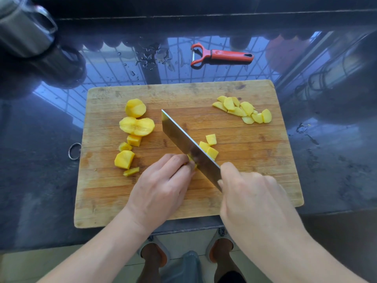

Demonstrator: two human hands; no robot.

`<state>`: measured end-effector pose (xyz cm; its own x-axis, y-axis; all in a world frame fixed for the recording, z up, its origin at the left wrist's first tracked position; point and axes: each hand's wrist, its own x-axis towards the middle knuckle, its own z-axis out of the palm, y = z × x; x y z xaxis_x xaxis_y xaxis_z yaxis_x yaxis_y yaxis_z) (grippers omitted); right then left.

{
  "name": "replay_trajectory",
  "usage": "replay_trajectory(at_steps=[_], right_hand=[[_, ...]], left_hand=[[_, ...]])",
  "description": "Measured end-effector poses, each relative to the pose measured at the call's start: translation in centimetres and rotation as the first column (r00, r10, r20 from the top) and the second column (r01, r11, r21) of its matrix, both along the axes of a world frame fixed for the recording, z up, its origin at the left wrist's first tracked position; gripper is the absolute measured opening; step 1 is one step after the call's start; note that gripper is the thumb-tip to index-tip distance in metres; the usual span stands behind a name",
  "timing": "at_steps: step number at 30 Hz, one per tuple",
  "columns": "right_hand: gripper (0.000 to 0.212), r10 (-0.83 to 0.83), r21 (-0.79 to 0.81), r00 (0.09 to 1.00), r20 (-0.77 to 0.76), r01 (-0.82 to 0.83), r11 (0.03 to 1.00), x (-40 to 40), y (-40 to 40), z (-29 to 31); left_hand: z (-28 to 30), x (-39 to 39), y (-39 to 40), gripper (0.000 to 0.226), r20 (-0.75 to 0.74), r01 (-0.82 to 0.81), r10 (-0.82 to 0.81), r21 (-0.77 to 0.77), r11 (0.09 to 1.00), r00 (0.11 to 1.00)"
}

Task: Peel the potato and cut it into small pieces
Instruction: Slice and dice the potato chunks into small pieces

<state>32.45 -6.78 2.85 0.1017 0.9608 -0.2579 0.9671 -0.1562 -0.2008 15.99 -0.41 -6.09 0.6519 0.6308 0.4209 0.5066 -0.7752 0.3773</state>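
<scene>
Nearest, at the board's near-middle: right hand (251, 193) wrapped round the cleaver (189, 148) handle, grip closed on it; left hand (161, 184) with fingers curled down, pinning a potato piece (192, 160) against the blade's flank, mostly hidden.

Best done with left fingertips tucked back, knuckles guiding the steel, blade dropped straight and even, piece pressed flat to the cutting board (255, 180).

Blade's long axis diagonal, tip toward the board's far-left corner, heel toward the near-right; cut cubes (211, 147) just beyond the blade on its right side.

Toward the left edge, larger peeled chunks (136, 125) awaiting cutting. Near the far-right corner, a heap of thin slices (244, 110).

Farthest, off the board on the wet tabletop (326, 150), a red peeler (222, 56) lying crosswise, head pointing left.
</scene>
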Motion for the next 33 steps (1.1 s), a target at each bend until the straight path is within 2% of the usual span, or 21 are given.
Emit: replay_trajectory(at_steps=[1, 3, 4, 9, 15, 18, 23, 33], right_hand=[[0.04, -0.05, 0.052, 0.998, 0.037, 0.048, 0.997, -0.3, -0.1, 0.9], [0.028, -0.041, 0.081, 0.998, 0.057, 0.037, 0.996, -0.4, 1.2, 0.0], [0.026, -0.068, 0.071, 0.998, -0.003, 0.068, 0.995, -0.7, 1.2, -0.2], [0.039, -0.143, 0.1, 0.987, -0.079, 0.151, 0.984, -0.3, 1.4, 0.5], [0.024, -0.106, 0.147, 0.99, -0.097, 0.119, 0.982, 0.7, -0.7, 1.7], [0.035, -0.084, 0.143, 0.996, -0.042, 0.089, 0.986, 0.5, -1.0, 1.9], [0.053, -0.058, 0.047, 0.998, -0.027, 0.059, 0.997, 0.3, -1.0, 2.1], [0.054, -0.057, 0.03, 0.998, 0.012, 0.056, 0.998, -0.1, -1.3, 2.1]], left_hand=[[0.0, 0.0, 0.1, 0.01, -0.009, 0.007, -0.007, -0.015, 1.0, 1.0], [-0.2, 0.0, 0.1, 0.01, -0.026, 0.013, -0.014, -0.004, 1.0, 1.0], [-0.2, 0.0, 0.0, 0.01, -0.032, 0.018, -0.018, -0.011, 1.0, 0.999], [-0.2, 0.0, -0.1, 0.01, -0.035, 0.014, -0.015, -0.039, 0.999, 0.999], [-0.2, -0.2, -0.1, 0.009, -0.041, 0.017, -0.018, -0.034, 0.999, 0.999], [-0.1, -0.2, -0.1, 0.01, -0.046, 0.02, -0.022, -0.028, 0.999, 0.999], [-0.2, -0.2, 0.0, 0.01, -0.047, 0.018, -0.02, -0.029, 0.999, 0.999], [-0.2, -0.1, 0.0, 0.009, -0.042, 0.028, -0.03, -0.052, 0.998, 0.999]])
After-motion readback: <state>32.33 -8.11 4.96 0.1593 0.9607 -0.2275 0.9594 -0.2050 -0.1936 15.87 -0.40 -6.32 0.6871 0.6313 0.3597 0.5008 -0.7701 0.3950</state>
